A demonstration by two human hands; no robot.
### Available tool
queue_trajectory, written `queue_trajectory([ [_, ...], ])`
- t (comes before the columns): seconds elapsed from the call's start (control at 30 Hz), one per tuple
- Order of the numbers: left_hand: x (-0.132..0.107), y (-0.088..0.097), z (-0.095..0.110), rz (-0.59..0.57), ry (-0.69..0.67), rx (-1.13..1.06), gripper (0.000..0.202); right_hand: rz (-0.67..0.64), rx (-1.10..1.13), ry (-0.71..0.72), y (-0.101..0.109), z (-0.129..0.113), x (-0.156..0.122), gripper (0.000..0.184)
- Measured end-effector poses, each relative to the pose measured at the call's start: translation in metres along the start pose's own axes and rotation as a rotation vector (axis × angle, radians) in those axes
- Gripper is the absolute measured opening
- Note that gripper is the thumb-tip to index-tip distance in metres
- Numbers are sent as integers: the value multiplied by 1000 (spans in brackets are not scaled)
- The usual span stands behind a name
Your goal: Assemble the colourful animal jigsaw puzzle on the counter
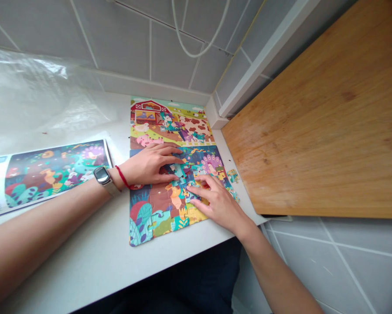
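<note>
A colourful jigsaw puzzle (143, 218) with dark blue, brown and yellow animal scenes lies flat on the white table, largely joined together. My left hand (151, 163) rests across its upper left part, fingers spread and lying flat. On the right side, my right hand (217, 200) has its thumb and index fingertips at a small blue and purple puzzle piece (191, 192) near the middle of the picture. My fingers partly cover that piece, and its fit against its neighbours is hard to make out. Loose puzzle pieces (233, 175) lie just off the right edge.
Beyond the puzzle lies a farm picture (185, 126) with a barn and a cow. A printed sheet (58, 174) showing a matching animal scene is on the left. Clear plastic wrap (35, 91) lies behind it. A wooden board (320, 122) stands close on the right.
</note>
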State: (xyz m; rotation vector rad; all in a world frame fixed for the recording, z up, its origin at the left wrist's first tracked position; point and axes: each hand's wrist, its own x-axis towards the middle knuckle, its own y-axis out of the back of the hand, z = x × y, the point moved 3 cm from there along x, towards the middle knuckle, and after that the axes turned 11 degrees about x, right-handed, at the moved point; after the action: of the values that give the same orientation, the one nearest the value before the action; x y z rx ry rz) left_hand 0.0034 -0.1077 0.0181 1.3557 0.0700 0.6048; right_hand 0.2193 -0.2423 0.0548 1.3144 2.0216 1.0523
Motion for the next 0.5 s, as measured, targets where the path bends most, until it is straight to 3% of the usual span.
queue_trajectory([
  [0.3, 0, 0, 0, 5, 7, -9, 47, -96, -91, 88, 4, 1, 4, 31],
  [0.5, 0, 1, 0, 10, 4, -25, 48, -84, -34, 45, 4, 1, 2, 32],
])
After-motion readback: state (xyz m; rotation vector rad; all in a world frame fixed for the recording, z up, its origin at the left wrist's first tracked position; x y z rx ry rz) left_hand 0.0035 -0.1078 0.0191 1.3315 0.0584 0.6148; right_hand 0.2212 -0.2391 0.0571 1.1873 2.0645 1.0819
